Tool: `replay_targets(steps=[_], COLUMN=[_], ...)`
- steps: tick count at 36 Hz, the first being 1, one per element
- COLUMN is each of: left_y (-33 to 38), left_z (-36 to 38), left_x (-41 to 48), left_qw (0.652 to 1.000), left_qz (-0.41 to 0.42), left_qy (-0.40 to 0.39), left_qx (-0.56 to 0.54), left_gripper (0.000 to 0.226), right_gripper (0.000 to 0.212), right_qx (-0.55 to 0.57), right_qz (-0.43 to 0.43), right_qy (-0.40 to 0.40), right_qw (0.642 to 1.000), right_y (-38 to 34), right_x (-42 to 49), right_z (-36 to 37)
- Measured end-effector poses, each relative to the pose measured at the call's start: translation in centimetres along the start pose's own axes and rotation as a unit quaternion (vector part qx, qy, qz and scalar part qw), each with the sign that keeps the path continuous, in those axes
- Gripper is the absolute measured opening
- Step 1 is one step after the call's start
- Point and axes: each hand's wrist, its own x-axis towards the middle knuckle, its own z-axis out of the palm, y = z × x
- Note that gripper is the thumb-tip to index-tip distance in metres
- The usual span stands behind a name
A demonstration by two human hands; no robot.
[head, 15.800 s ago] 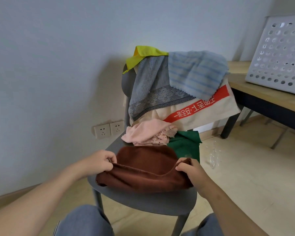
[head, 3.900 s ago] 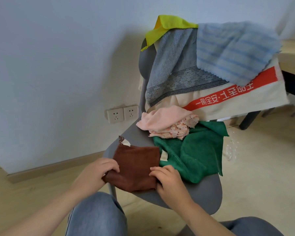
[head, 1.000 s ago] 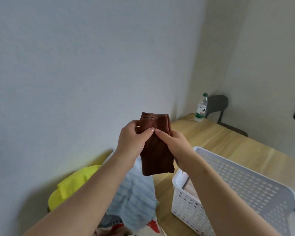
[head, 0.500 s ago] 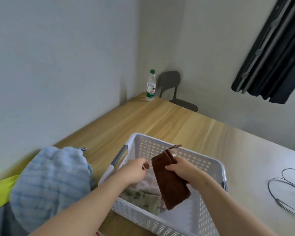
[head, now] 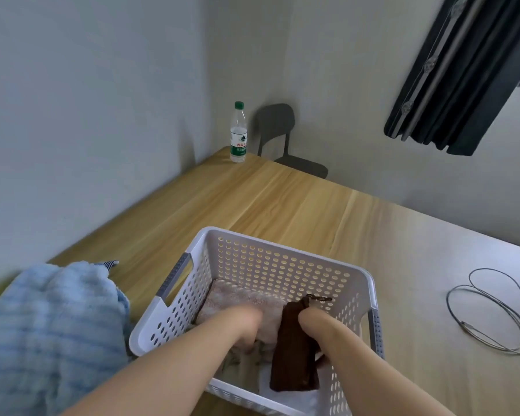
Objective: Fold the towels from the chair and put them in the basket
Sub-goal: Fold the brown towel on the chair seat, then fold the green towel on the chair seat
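**Writing.** Water bottle (head: 238,132): clear plastic with a green cap. Its label has a white top with a green emblem, a red band and a green band with pale characters, too small to read. It stands upright on the wooden table (head: 282,202), well beyond the basket's far-left corner.

**Arms.** Both bare forearms reach forward from the lower edge and down over the near rim of the basket (head: 282,265), left beside right. The wrists are bent so that the knuckles face up.

**Hands.** Left hand (head: 246,322): inside the basket, blurred, fingers turned down onto a pale pink patterned towel (head: 240,295). Whether it grips or only presses cannot be told. Right hand (head: 312,322): inside the basket, fingers curled on the upper right edge of the brown towel (head: 293,355), grasping it.

**Task items.**
- Brown towel — folded into a narrow oblong, lying lengthwise in the basket's right half. Its hanging loop sits at the far end.
- Pale pink patterned towel — folded flat in the basket's far-left part, just beside the brown towel.
- Greenish printed cloth (head: 240,364) — on the basket floor near the front, partly under the left wrist.
- Basket — white perforated plastic with grey handle grips on its left and right rims.
- Blue striped towel (head: 51,325) — bunched to the left of the basket, outside it.

**Other.** A looped grey cable (head: 493,313) lies on the table well to the right of the basket. A grey chair (head: 278,127) and a dark curtain (head: 463,70) are far beyond the basket.
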Motion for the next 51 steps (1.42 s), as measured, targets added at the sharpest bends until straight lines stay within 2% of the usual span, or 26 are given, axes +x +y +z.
replay_targets(steps=[1, 2, 4, 5, 7, 8, 13, 16, 19, 23, 25, 28, 33, 36, 38, 42, 46, 51], left_y=[0.0, 0.0, 0.0, 0.0, 0.0, 0.0, 0.3, 0.3, 0.2, 0.6, 0.7, 0.5, -0.4, -1.1, -2.0, -4.8, -8.6, -12.8], left_z=[0.0, 0.0, 0.1, 0.2, 0.5, 0.5, 0.5, 0.5, 0.3, 0.0, -0.1, -0.6, -1.7, -2.5, -3.0, -3.1, -1.3, 3.7], left_x=[0.2, 0.3, 0.5, 0.6, 0.7, 0.7, 0.8, 0.9, 1.0, 0.8, 0.5, -0.2, -2.2, -4.2, -6.0, -10.6, -15.3, -20.8], left_qw=[1.000, 1.000, 1.000, 1.000, 0.999, 0.999, 0.999, 0.998, 0.995, 0.988, 0.987, 0.988, 0.996, 0.993, 0.981, 0.927, 0.843, 0.766], left_qz=[0.000, 0.002, 0.019, 0.028, 0.039, 0.040, 0.044, 0.049, 0.081, 0.124, 0.126, 0.114, 0.067, 0.034, 0.011, -0.026, -0.042, -0.083], left_qy=[0.014, 0.017, 0.019, 0.014, 0.012, 0.015, 0.008, -0.033, -0.040, -0.085, -0.103, -0.105, -0.037, 0.040, 0.104, 0.259, 0.397, 0.475], left_qx=[0.013, 0.014, 0.008, 0.006, -0.002, 0.000, 0.022, -0.019, -0.042, -0.018, -0.006, -0.017, -0.043, -0.108, -0.165, -0.271, -0.360, -0.425], left_gripper=[0.044, 0.042, 0.037, 0.035, 0.032, 0.031, 0.027, 0.021, 0.027, 0.045, 0.048, 0.046, 0.034, 0.016, 0.019, 0.021, 0.019, 0.023], right_gripper=[0.041, 0.040, 0.037, 0.038, 0.047, 0.052, 0.039, 0.036, 0.031, 0.013, 0.010, 0.019, 0.011, 0.012, 0.013, 0.018, 0.015, 0.008], right_qx=[0.035, -0.006, -0.168, -0.169, -0.019, 0.010, 0.043, 0.015, -0.069, -0.004, -0.004, 0.018, 0.038, 0.059, 0.078, 0.128, 0.152, 0.161], right_qz=[0.018, 0.023, 0.000, 0.008, 0.065, 0.075, 0.062, 0.059, 0.042, 0.038, 0.044, 0.042, -0.081, -0.154, -0.197, -0.270, -0.341, -0.384], right_qy=[-0.002, -0.002, -0.013, -0.002, 0.058, 0.088, 0.209, 0.163, 0.056, -0.089, -0.104, -0.061, 0.056, 0.082, 0.081, 0.081, 0.063, 0.003], right_qw=[0.999, 1.000, 0.986, 0.986, 0.996, 0.993, 0.975, 0.985, 0.995, 0.995, 0.994, 0.997, 0.994, 0.983, 0.974, 0.951, 0.926, 0.909], right_y=[0.3, 0.5, 0.5, 0.7, 1.2, 1.4, 1.2, 1.2, 1.6, 1.2, 0.9, 0.9, -0.7, -3.0, -4.9, -8.5, -11.2, -13.3], right_x=[0.5, 0.8, 0.8, 0.9, 0.9, 0.7, 2.1, 2.1, 1.4, 0.4, 0.3, 0.7, -0.5, -2.6, -4.4, -8.7, -13.3, -17.6], right_z=[0.3, 0.6, 1.3, 1.6, 1.9, 2.0, 2.7, 2.6, 2.4, 2.0, 1.8, 1.9, 1.5, 1.4, 1.6, 2.7, 5.4, 11.3])
